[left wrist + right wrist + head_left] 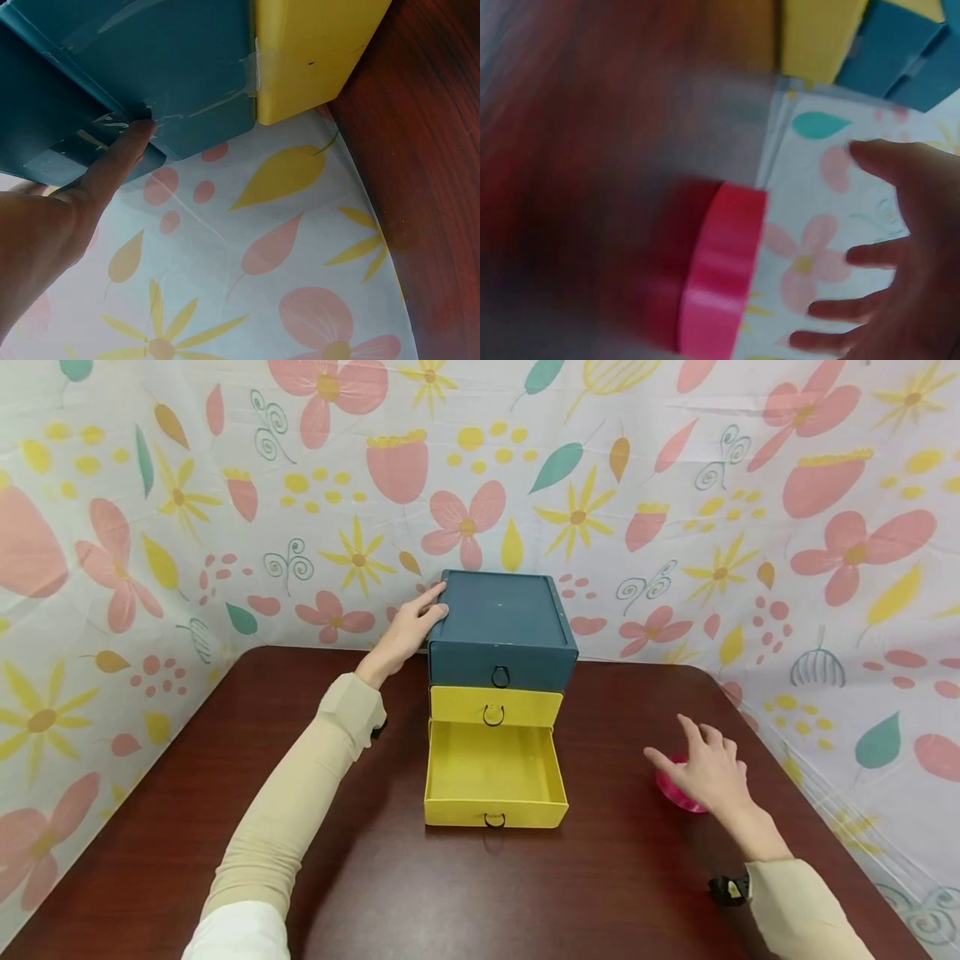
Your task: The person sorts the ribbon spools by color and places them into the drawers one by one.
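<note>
A small drawer unit stands at the table's far middle, with a blue top section (498, 610) and yellow drawers below. Its bottom yellow drawer (491, 768) is pulled out and holds nothing; the upper yellow drawer (465, 704) sticks out less. My left hand (408, 631) rests against the unit's upper left side, fingers extended along the blue edge; in the left wrist view a finger (120, 161) presses the blue side. To the right, my right hand (712, 768) hovers with spread fingers over a glossy pink round roll (724, 274), partly hidden beneath it in the head view.
Dark brown table (360, 885) carries the unit and the roll. A white curtain (660, 435) with flower and leaf prints hangs behind and along both sides, close to the table's edges. Small dark ring pulls (495, 820) hang on the drawer fronts.
</note>
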Available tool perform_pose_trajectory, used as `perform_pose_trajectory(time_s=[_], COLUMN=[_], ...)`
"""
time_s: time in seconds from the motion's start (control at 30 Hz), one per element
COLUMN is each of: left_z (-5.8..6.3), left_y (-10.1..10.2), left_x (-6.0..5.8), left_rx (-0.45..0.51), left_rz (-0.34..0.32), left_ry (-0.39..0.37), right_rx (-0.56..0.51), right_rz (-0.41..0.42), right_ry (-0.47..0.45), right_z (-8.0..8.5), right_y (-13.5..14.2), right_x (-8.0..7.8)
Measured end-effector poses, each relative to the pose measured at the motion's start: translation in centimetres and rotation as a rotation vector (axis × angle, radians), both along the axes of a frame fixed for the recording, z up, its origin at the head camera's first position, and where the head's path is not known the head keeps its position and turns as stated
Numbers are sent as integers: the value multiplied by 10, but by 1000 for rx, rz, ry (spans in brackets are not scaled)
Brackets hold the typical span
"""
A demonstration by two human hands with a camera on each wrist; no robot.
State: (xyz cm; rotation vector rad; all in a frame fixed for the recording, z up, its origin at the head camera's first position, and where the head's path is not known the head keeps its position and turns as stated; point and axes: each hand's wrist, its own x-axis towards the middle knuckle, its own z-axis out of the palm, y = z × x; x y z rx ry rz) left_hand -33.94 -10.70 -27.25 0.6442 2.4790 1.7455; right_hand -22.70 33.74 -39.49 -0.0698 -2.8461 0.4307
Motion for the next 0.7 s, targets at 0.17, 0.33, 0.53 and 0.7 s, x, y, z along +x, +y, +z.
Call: perform_pose_trajectory(time_s=[0.17, 0.33, 0.53, 0.7], left_z=[-7, -8, -20, -23], left_y=[0, -2, -1, 0], left_x=[-10, -14, -25, -26], left_rx=[7, 21, 35, 32], left_rz=[0, -7, 6, 21], left_ry=[7, 5, 15, 41], right_rx=[70, 87, 65, 63], right_rz=[-24, -4, -5, 2], right_ry=[-209, -237, -297, -284], right_z=[-11, -13, -12, -13], right_y=[11, 14, 15, 15], right_x=[0, 0, 1, 0])
